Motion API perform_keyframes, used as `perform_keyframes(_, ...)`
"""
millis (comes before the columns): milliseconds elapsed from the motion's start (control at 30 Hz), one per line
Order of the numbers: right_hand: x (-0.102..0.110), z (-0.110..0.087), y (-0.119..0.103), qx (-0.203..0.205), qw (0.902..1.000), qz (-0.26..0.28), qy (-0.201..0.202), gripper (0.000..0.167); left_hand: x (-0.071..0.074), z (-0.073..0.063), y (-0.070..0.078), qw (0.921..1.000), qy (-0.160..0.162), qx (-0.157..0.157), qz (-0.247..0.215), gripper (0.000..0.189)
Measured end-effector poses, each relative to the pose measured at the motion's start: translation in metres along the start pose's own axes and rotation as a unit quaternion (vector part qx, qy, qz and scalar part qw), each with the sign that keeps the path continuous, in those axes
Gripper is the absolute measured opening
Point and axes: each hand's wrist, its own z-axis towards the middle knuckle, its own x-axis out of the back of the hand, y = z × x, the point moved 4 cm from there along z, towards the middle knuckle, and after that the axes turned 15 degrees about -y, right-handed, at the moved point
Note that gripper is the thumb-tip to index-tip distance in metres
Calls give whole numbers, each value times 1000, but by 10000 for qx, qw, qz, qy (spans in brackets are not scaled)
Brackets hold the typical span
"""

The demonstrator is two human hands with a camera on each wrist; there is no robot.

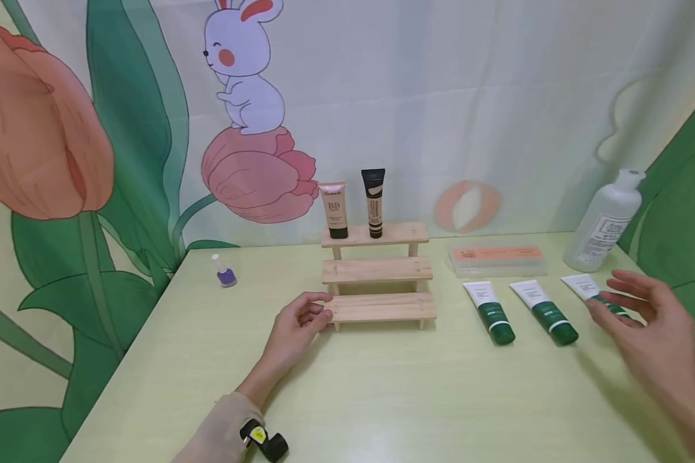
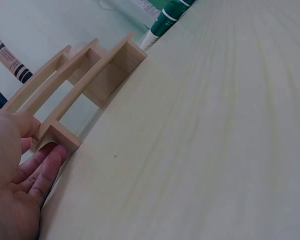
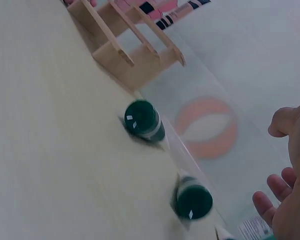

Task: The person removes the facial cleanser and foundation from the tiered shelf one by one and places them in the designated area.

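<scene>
A small three-tier wooden display stand (image 1: pixel 382 307) stands mid-table. My left hand (image 1: pixel 294 328) holds the left end of its lowest step, thumb on top and fingers underneath, as the left wrist view shows. On the top step a pink BB cream tube (image 1: pixel 334 209) and a black-capped beige tube (image 1: pixel 374 204) stand upright. To the right lie two green-and-white squeeze tubes (image 1: pixel 491 314) (image 1: pixel 546 314), caps toward me. My right hand (image 1: pixel 654 328), fingers spread and loosely bent, is over a third such tube (image 1: pixel 580 285), partly hiding it. Nothing shows between its thumb and fingers in the right wrist view.
Behind the green tubes lies a clear plastic case (image 1: pixel 498 257) with an orange label. A white pump-less bottle (image 1: pixel 605 222) stands at the back right. Far left is a small purple nail polish bottle (image 1: pixel 226 275). A printed curtain (image 1: pixel 382 96) hangs along the table's back edge.
</scene>
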Motion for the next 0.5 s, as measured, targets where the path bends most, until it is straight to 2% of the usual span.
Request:
perform_keyframes(200,-33,22,-26,103,9995,-166,-236,65,0,0,2,10000,24,8,50,25)
perform_keyframes(333,-55,36,-44,354,9985,-228,-344,64,1,-1,2,10000,52,21,57,25)
perform_keyframes(500,-81,49,-65,600,9972,11,-450,63,1,0,1,10000,27,-2,31,26)
